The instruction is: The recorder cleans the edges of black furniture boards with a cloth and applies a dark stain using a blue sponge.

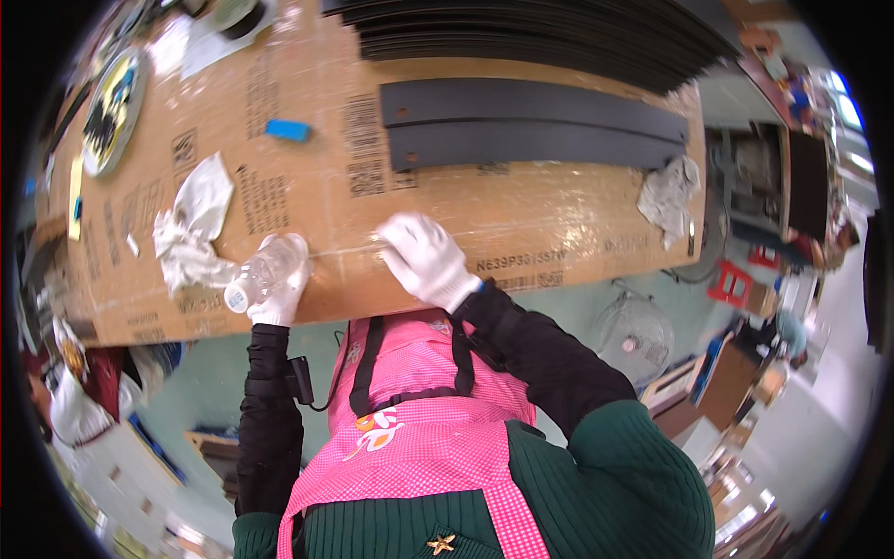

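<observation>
My left hand [283, 302], in a white glove, is wrapped round a clear plastic bottle [272, 265]. The bottle is tilted, its white cap toward the lower left. Over the cardboard-covered table [345, 270], near its front edge, is my right hand [426, 261], also in a white glove. Its fingers are bent and smeared by motion, so whether they hold anything is unclear. A crumpled white rag [198, 219] lies just left of the bottle. Beyond my right hand lie two long dark grey panels [531, 126] side by side, with small holes at the left end.
A tall stack of dark panels [521, 37] fills the table's far side. A blue block [288, 129] lies left of centre. At the far left stands an oval tray [132, 121] of small parts. A greyish rag [669, 200] lies at the right edge. A floor fan [636, 335] stands beyond.
</observation>
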The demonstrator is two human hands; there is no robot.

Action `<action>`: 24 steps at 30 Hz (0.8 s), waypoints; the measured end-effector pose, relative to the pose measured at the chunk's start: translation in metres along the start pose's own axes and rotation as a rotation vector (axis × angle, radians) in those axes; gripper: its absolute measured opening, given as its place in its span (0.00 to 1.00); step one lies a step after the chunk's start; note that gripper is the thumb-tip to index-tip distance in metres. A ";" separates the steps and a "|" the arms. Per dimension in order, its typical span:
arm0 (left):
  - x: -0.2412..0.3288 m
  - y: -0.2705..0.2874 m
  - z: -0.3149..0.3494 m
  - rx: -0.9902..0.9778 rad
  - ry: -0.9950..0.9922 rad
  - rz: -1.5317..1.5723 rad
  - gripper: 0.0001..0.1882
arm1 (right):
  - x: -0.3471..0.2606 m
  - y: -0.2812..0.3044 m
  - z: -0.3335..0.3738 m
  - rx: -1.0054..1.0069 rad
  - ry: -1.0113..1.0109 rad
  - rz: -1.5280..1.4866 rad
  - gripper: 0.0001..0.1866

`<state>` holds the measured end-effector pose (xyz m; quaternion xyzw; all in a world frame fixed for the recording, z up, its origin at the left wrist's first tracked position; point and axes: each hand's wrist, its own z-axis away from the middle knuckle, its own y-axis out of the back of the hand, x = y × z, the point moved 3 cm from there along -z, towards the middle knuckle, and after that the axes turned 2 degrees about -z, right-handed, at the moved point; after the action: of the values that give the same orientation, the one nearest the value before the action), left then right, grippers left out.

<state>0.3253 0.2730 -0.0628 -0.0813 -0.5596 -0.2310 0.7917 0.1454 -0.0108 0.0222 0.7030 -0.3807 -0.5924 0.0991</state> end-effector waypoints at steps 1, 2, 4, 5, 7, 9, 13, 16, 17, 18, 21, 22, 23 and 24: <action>0.000 -0.005 -0.009 -0.014 -0.245 -0.634 0.37 | 0.003 0.018 0.027 -0.030 0.009 -0.005 0.12; 0.006 -0.019 -0.019 -0.064 -0.257 -0.642 0.37 | 0.010 0.042 0.057 -0.042 0.048 0.032 0.09; 0.033 -0.040 -0.038 -0.012 -0.101 -0.924 0.29 | 0.026 0.088 0.131 -0.051 -0.178 0.046 0.06; 0.047 -0.050 -0.037 -0.079 -0.118 -0.955 0.29 | 0.032 0.110 0.174 0.006 -0.356 0.133 0.06; 0.066 -0.061 -0.024 -0.028 -0.002 -0.656 0.18 | 0.039 0.158 0.265 0.142 -0.779 0.346 0.08; 0.061 -0.028 -0.019 -0.133 0.154 -0.639 0.13 | 0.059 0.179 0.400 0.257 -1.328 0.299 0.12; 0.075 -0.035 0.042 -0.492 0.383 -0.781 0.11 | 0.010 0.131 0.584 -0.942 -1.505 0.088 0.16; 0.092 -0.041 0.073 -0.614 0.528 -0.923 0.10 | -0.044 0.074 0.580 -0.165 -2.343 -0.876 0.27; 0.091 -0.051 0.078 -0.675 0.594 -0.911 0.10 | -0.054 0.051 0.595 -0.060 -2.332 -1.364 0.39; 0.089 -0.060 0.082 -0.702 0.650 -0.919 0.11 | -0.065 0.019 0.614 -0.067 -2.258 -1.649 0.49; 0.100 -0.076 0.089 -0.764 0.541 -0.923 0.12 | -0.095 0.003 0.506 -0.818 -2.002 -0.811 0.50; 0.104 -0.092 0.089 -0.803 0.530 -0.932 0.13 | -0.118 -0.035 0.540 -0.757 -2.033 -0.868 0.38; 0.105 -0.094 0.086 -0.799 0.523 -0.933 0.13 | -0.137 -0.063 0.554 -0.682 -1.989 -0.982 0.25; 0.104 -0.098 0.080 -0.847 0.448 -0.991 0.14 | -0.153 -0.080 0.550 -0.531 -1.986 -1.083 0.21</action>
<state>0.2401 0.1895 0.0491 -0.0686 -0.2150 -0.7756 0.5895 -0.3223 0.3159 -0.0620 -0.0430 0.1958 -0.9091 -0.3651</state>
